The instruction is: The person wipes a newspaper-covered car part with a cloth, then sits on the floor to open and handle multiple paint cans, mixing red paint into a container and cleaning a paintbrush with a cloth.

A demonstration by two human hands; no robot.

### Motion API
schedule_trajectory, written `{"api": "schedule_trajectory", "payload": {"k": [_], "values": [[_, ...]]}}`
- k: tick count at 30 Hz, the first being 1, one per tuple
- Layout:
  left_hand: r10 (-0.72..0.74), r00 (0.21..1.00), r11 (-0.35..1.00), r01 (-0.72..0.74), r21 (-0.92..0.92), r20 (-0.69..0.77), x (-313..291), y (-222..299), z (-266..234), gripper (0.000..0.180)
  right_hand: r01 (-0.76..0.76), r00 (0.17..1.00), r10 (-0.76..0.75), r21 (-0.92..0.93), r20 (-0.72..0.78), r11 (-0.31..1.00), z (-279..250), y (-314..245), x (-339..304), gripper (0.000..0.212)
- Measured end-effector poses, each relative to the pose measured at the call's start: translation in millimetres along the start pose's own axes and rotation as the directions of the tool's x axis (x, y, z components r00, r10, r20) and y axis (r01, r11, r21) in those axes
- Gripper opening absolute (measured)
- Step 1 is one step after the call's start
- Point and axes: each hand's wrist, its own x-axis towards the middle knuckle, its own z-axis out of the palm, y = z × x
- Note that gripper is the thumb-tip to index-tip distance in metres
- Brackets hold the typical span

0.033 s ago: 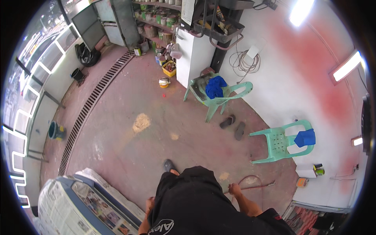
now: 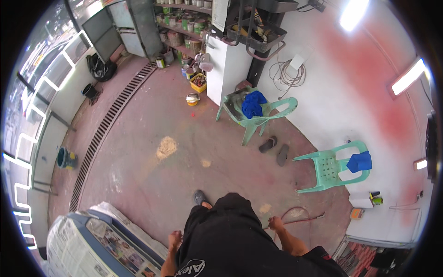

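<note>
My left hand [image 2: 175, 239] hangs beside my black shirt [image 2: 226, 240], fingers curled in, with nothing seen sticking out of it. Nearest to it is a grey-blue vehicle part [image 2: 94, 231], masked with newspaper, at the lower left. On the other side of my body, my right hand [image 2: 276, 224] is also curled closed. A thin reddish hose [image 2: 302, 218] passes across the floor by that hand. Whether the fingers grip the hose or it only lies behind them, I cannot tell. One dark shoe [image 2: 200, 197] of mine shows ahead of my body.
Two green plastic chairs, one [image 2: 249, 117] with blue cloth and another [image 2: 327, 168], stand to the right, with slippers [image 2: 274, 150] between. A drain grate [image 2: 108, 129] crosses the left floor. Paint cans [image 2: 184, 23] fill shelves at the back. A yellow basket [image 2: 198, 83] sits near the white cabinet [image 2: 226, 69].
My left hand has swung slightly outward, away from my shirt. The right hand stays almost where it was, and the view has barely shifted.
</note>
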Motion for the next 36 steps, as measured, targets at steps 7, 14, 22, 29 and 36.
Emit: {"api": "schedule_trajectory", "payload": {"k": [7,14,22,29,36], "values": [[0.106,0.955,0.987,-0.134,-0.086,-0.276,103,215,-135,0.033,0.114,0.976,-0.056,0.274,-0.212,0.955,-25,-174,66,0.033],[0.116,0.976,0.991,-0.126,-0.043,-0.186,157,365,-78,0.035,0.375,0.711,0.062,0.452,-0.700,0.809,-116,-307,156,0.041],[0.232,0.683,0.754,-0.576,0.315,0.693,75,507,169,0.043,0.337,0.783,0.591,0.931,-0.196,-0.137,-192,-366,12,0.063],[-0.316,0.222,0.701,-0.601,0.385,0.922,-128,426,311,0.058,0.660,0.637,0.762,0.594,-0.118,-0.460,-146,-312,-101,0.048],[-0.558,0.215,0.323,-0.834,0.448,0.802,-218,322,363,0.059,0.722,0.129,0.930,0.610,0.344,-0.326,-76,-154,-158,0.068]]}}
